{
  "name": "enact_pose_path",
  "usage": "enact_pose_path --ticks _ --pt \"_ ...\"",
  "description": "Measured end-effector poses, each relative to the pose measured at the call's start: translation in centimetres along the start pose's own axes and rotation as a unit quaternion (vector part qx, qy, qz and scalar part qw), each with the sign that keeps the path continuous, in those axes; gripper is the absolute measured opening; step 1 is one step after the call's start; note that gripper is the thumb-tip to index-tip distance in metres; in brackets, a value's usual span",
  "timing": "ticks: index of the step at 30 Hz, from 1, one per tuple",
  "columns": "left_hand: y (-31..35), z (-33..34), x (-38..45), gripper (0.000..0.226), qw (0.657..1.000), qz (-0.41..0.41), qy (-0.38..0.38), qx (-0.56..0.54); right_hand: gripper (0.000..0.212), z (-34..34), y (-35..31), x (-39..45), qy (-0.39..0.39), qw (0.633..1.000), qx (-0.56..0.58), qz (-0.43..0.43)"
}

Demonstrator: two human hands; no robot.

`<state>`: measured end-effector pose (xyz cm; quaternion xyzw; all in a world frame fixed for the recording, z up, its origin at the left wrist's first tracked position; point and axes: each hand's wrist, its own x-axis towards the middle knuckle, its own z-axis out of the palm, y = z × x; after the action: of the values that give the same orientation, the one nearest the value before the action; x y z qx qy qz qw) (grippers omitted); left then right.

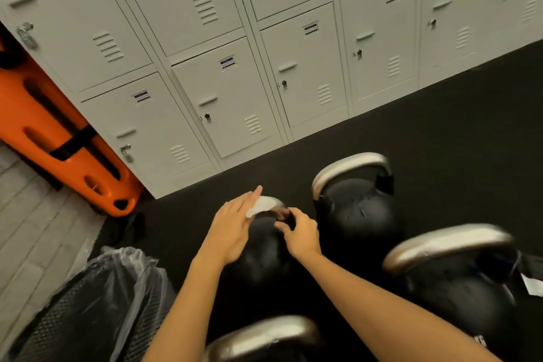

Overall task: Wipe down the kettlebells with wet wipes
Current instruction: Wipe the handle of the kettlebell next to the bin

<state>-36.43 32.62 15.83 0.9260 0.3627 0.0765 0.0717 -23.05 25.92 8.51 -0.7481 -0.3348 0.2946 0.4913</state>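
Note:
Several black kettlebells with silver handles stand on the dark floor. The middle kettlebell [261,261] lies under my hands. My left hand [232,226] has straight fingers pressing a white wet wipe [264,205] onto its handle. My right hand [299,232] grips the right end of that handle with curled fingers. Another kettlebell [357,200] stands just to the right. A larger kettlebell [458,276] sits at the right front, and the handle of a kettlebell [264,335] shows at the bottom edge.
Grey lockers [223,91] run along the back. An orange plastic board [64,138] leans at the left. A mesh waste bin [97,308] lined with a clear bag stands at the lower left. A white tag [533,285] lies at the right edge.

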Motion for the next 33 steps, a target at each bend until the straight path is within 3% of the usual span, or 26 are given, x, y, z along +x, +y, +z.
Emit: enact_pose_path --ticks 3,9,15,19,25,29,33 --pt "-1.4 -0.6 -0.8 0.052 0.998 -0.032 -0.022 -0.05 0.041 -0.5 0.3 0.4 -0.015 1.0 -0.005 -0.009" --pt "1.1 0.2 0.6 0.06 0.991 0.015 -0.026 0.133 0.047 0.0 1.2 0.1 0.002 1.0 -0.008 -0.028" --pt "-0.5 0.0 0.5 0.043 0.999 -0.015 -0.004 0.033 0.049 -0.2 1.3 0.6 -0.013 0.999 -0.019 -0.04" --pt "0.4 0.2 1.6 0.045 0.989 0.023 0.006 0.148 0.048 0.1 1.5 0.5 0.002 0.998 -0.031 -0.046" --pt "3.7 1.6 3.6 0.063 0.944 0.117 -0.017 0.308 0.038 -0.4 1.6 0.6 -0.015 0.996 -0.054 -0.071" --pt "1.8 0.9 2.7 0.047 0.978 0.023 0.022 0.205 0.037 -0.6 1.3 0.9 -0.024 0.996 -0.05 -0.066" --pt "2.7 1.1 3.0 0.047 0.962 0.027 0.037 0.267 0.036 -0.3 1.2 1.1 -0.019 0.997 -0.039 -0.057"
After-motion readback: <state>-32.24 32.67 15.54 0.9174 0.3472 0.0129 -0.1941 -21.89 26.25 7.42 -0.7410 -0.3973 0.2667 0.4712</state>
